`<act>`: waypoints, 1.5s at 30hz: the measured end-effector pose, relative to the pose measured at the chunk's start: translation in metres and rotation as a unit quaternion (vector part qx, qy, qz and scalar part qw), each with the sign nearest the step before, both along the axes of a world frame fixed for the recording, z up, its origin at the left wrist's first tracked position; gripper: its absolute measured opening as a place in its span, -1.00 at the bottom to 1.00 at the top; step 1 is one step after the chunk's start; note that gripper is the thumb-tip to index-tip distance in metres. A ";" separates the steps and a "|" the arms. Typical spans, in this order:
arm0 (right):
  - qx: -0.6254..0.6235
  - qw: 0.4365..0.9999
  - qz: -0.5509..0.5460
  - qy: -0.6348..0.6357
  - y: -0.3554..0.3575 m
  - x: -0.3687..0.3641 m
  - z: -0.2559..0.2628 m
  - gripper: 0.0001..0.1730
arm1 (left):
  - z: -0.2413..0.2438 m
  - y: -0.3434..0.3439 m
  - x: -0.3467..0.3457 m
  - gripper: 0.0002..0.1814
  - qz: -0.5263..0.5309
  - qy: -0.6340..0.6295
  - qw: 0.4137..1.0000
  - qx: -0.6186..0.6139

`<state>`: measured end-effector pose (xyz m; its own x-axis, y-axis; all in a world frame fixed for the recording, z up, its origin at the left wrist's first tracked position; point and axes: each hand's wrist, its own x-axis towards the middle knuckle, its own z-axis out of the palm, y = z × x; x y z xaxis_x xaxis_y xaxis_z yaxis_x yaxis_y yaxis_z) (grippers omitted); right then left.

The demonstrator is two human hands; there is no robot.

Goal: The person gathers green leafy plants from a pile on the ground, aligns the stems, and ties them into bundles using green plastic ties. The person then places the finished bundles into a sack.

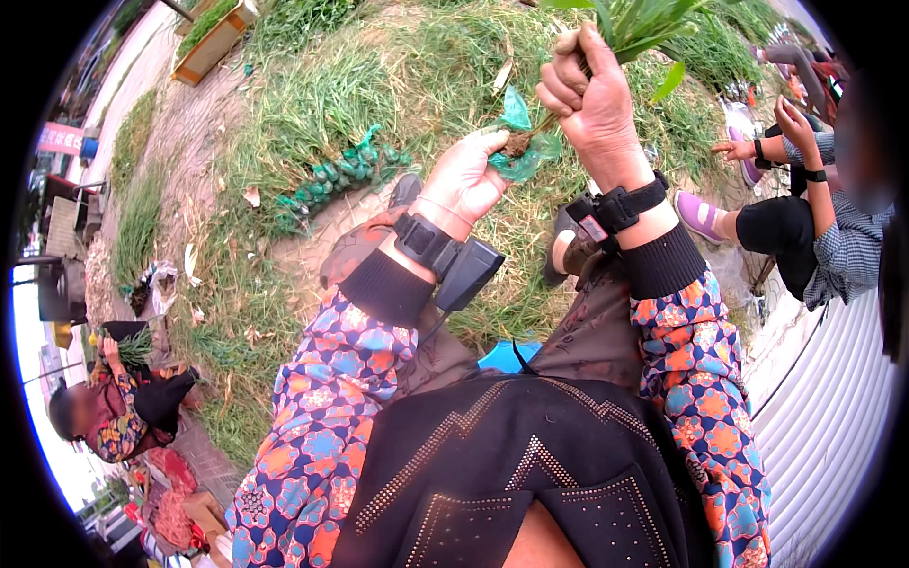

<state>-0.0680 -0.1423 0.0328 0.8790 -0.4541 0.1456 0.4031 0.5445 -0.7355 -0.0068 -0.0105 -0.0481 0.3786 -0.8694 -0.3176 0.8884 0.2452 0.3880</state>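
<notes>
My right hand (pixel 586 89) is closed around the stems of a leafy green plant (pixel 643 28), whose leaves rise past the top of the view. Below that fist the stems run down to a brown root ball (pixel 517 144). My left hand (pixel 465 174) holds the root ball and a thin green plastic bag (pixel 525 165) between thumb and fingers; the bag lies spread around the soil. Left of my left hand, a row of small green-bagged bundles (pixel 334 177) lies on the ground.
Cut grass (pixel 319 92) covers much of the ground. A person (pixel 845 241) sits close at the right, another person (pixel 113 419) at the lower left. A planter box (pixel 213 46) stands at the upper left, corrugated white sheeting (pixel 824 383) at the lower right.
</notes>
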 end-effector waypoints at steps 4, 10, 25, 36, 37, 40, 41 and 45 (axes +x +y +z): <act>0.009 0.999 0.013 -0.040 -0.011 -0.003 0.003 -0.59 | -0.006 0.000 0.004 -0.82 0.003 0.010 1.000 -0.010; 0.098 0.988 0.090 -0.072 -0.023 -0.002 -0.003 -0.56 | -0.005 -0.002 -0.002 -0.77 -0.008 0.041 0.999 0.029; 0.114 0.992 0.057 0.015 -0.022 0.006 -0.021 -0.61 | 0.014 0.002 -0.007 -0.64 -0.080 0.062 0.994 -0.051; 0.140 0.985 0.101 -0.020 -0.021 0.006 -0.022 -0.60 | 0.014 0.003 -0.007 -0.64 -0.078 0.019 0.995 -0.057; 0.143 0.985 0.097 -0.005 -0.020 0.006 -0.022 -0.60 | 0.015 0.003 -0.008 -0.63 -0.078 0.006 0.995 -0.056; 0.144 0.985 0.082 0.037 -0.016 0.007 -0.022 -0.61 | 0.015 0.002 -0.008 -0.62 -0.084 0.003 0.995 -0.059; 0.138 0.986 0.077 0.049 -0.015 0.008 -0.024 -0.61 | 0.015 0.002 -0.009 -0.61 -0.083 -0.003 0.995 -0.060; 0.102 0.991 0.039 0.081 -0.014 0.009 -0.023 -0.61 | 0.023 0.004 -0.012 -0.62 -0.077 -0.016 0.995 -0.059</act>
